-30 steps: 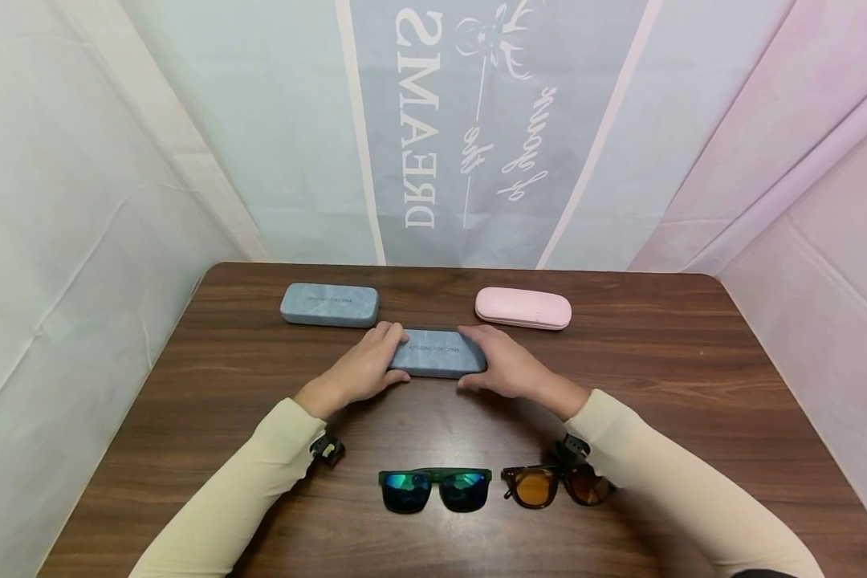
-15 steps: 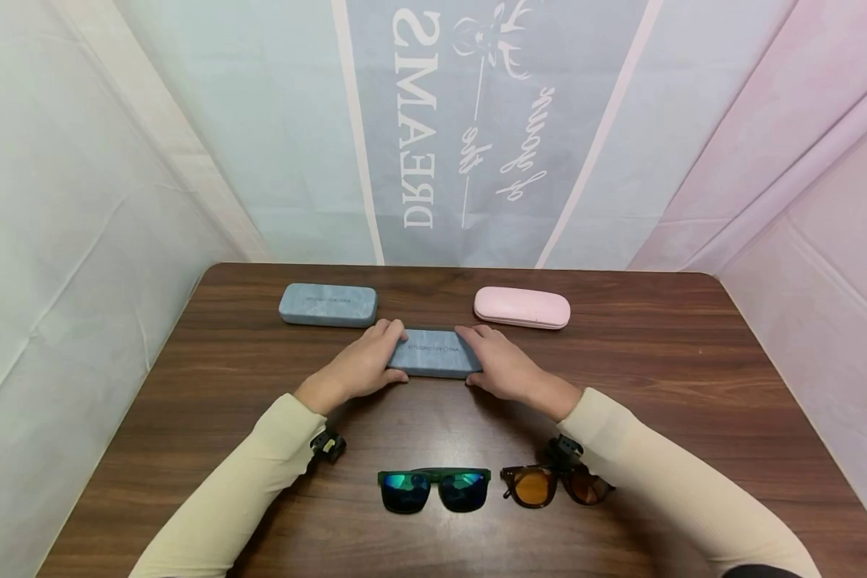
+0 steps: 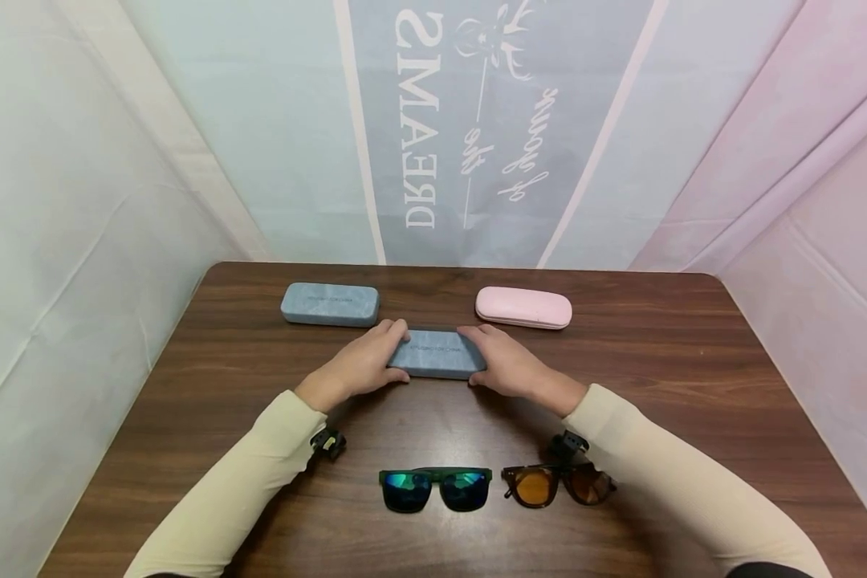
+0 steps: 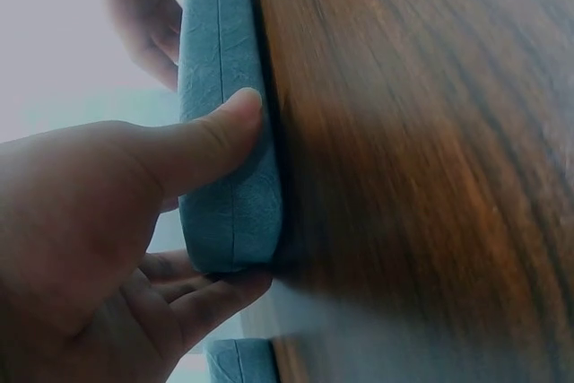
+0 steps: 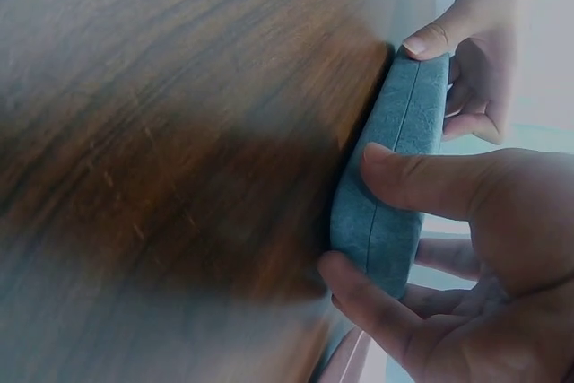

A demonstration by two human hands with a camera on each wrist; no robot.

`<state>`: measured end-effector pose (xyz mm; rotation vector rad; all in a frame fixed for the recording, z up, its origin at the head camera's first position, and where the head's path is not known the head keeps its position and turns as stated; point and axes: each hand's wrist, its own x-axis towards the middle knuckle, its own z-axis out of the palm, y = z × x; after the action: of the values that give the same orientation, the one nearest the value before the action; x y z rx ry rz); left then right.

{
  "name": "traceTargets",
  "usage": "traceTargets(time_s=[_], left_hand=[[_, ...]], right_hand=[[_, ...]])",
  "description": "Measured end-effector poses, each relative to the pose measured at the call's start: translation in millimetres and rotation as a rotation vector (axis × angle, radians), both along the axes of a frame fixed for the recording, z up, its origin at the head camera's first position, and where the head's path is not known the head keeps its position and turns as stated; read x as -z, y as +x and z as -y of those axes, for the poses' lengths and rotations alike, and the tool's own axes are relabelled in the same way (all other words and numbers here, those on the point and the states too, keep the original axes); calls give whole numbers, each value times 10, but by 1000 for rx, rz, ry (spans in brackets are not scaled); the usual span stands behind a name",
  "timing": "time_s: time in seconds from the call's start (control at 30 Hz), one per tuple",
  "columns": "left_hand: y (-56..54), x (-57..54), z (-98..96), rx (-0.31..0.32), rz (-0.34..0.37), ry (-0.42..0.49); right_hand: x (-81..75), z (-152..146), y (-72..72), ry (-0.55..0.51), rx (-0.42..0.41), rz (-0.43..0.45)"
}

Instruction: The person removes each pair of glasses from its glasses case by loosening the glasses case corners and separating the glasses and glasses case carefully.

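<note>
A blue-grey glasses case (image 3: 437, 351) with dark lettering on its lid lies closed on the table, between both hands. My left hand (image 3: 361, 359) grips its left end, thumb along the near side and fingers round the end. At the opposite end my right hand (image 3: 511, 365) holds it the same way. The left wrist view shows the left thumb (image 4: 211, 141) pressed over the seam of the case. In the right wrist view the right thumb (image 5: 417, 181) lies across that seam too. The case's underside is hidden.
A second blue-grey glasses case (image 3: 330, 305) stands behind on the left, a pink glasses case (image 3: 523, 307) behind on the right. Nearer lie green-framed mirrored sunglasses (image 3: 436, 490) and amber-lensed sunglasses (image 3: 536, 487), the latter partly under the right wrist. A printed cloth (image 3: 470, 144) hangs behind the table.
The right thumb has slid slightly to the right along the near side of the held case. The case and both arms have stayed almost in place.
</note>
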<state>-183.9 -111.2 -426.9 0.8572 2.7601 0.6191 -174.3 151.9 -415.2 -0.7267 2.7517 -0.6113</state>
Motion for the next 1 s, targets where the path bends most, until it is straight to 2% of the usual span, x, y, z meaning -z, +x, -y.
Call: traceTargets(time_s=[0.13, 0.37, 0.73, 1.0], left_hand=[[13, -13, -43, 6, 11, -8], [3, -21, -136, 41, -15, 0], [-81, -72, -356, 66, -33, -19], [-91, -94, -546, 79, -47, -23]], right_hand=[[-9, -45, 5, 8, 7, 21], [-57, -156, 15, 24, 27, 34], [-124, -385, -10, 22, 24, 11], [-158, -579, -4, -1, 13, -20]])
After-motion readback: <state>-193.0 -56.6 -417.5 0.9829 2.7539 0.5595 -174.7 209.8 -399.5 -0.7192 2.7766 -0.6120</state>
